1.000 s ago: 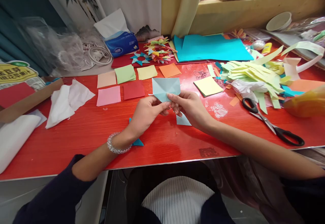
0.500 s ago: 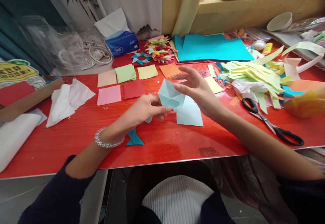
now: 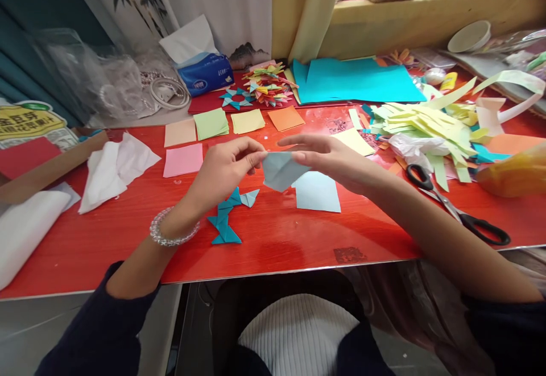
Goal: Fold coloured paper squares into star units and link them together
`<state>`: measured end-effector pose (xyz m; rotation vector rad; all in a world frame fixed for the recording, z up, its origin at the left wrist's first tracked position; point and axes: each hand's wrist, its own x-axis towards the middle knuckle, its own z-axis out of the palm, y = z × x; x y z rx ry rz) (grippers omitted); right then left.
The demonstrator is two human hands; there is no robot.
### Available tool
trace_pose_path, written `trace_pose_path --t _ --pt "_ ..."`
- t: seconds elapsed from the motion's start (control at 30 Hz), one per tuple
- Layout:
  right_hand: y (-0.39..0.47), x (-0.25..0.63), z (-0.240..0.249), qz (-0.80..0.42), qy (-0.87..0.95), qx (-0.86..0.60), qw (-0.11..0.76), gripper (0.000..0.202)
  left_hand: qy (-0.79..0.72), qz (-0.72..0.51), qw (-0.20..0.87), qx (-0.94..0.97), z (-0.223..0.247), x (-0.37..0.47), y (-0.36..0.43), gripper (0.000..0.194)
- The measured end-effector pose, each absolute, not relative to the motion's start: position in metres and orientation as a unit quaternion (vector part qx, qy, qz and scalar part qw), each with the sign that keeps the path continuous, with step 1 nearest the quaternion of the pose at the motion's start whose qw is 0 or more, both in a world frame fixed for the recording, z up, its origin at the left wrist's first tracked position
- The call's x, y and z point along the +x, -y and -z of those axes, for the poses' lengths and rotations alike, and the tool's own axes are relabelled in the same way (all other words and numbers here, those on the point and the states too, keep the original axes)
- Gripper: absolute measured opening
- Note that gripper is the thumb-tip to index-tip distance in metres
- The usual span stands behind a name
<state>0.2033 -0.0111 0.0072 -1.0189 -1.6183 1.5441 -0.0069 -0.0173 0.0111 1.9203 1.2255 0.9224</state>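
Between my two hands, above the red table (image 3: 290, 245), is a partly folded piece of light blue paper (image 3: 280, 172). My left hand (image 3: 232, 165) pinches its upper left corner between thumb and fingers. With thumb below and fingers stretched above, my right hand (image 3: 326, 157) grips the paper's right side. Flat on the table below lies a light blue square sheet (image 3: 318, 191), partly covered by the folded paper. Close to my left wrist are folded blue paper pieces (image 3: 226, 231), with a paler folded piece (image 3: 249, 198) at their upper end.
Stacks of coloured paper squares (image 3: 183, 160) lie beyond my hands. Black-handled scissors (image 3: 458, 208) and a heap of paper strips (image 3: 426, 128) are at right. Crumpled white tissue (image 3: 113, 171) lies at left. Behind stand a blue tissue pack (image 3: 207, 73) and turquoise sheets (image 3: 358, 83).
The light blue paper has been turned and folded over, its top edge now lower. My left hand has moved up to its upper corner, uncovering the blue folded pieces. My right hand has lowered.
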Motion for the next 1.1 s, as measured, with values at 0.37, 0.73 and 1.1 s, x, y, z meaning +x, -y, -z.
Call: trace_pose_path --t 0.37,0.73,1.1 --pt "0.022 0.188 0.013 -0.512 0.609 -0.441 0.416 0.028 -0.481 -0.32 0.438 0.689 -0.004 -0.002 0.019 0.031" --pt "0.019 0.191 0.007 -0.517 0.639 -0.454 0.345 0.032 -0.496 -0.319 0.469 0.658 0.002 -0.001 0.018 0.032" --pt "0.015 0.193 0.011 -0.544 0.637 -0.429 0.339 0.035 -0.494 -0.285 0.501 0.651 -0.001 -0.003 0.018 0.028"
